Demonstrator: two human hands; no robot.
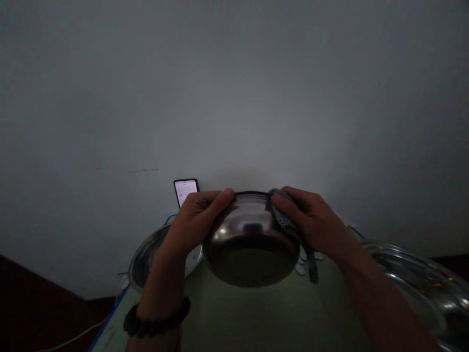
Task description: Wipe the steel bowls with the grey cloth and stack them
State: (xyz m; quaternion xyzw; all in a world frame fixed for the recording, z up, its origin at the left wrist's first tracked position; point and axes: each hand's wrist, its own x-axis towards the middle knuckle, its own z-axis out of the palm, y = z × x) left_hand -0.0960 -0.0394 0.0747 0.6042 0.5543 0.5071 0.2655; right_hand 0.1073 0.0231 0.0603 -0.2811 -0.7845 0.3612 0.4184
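A round steel bowl is held up in front of me, tilted so its shiny underside faces me. My left hand grips the bowl's left rim, fingers curled over the top edge. My right hand presses a grey patterned cloth against the bowl's right side, fingers closed round the cloth. A strip of the cloth hangs down below the hand. A dark beaded bracelet sits on my left wrist.
A pale green table top lies below the bowl. A steel plate lies at the left behind my left hand, a large steel tray at the right edge. A lit phone leans on the grey wall. White cable runs at lower left.
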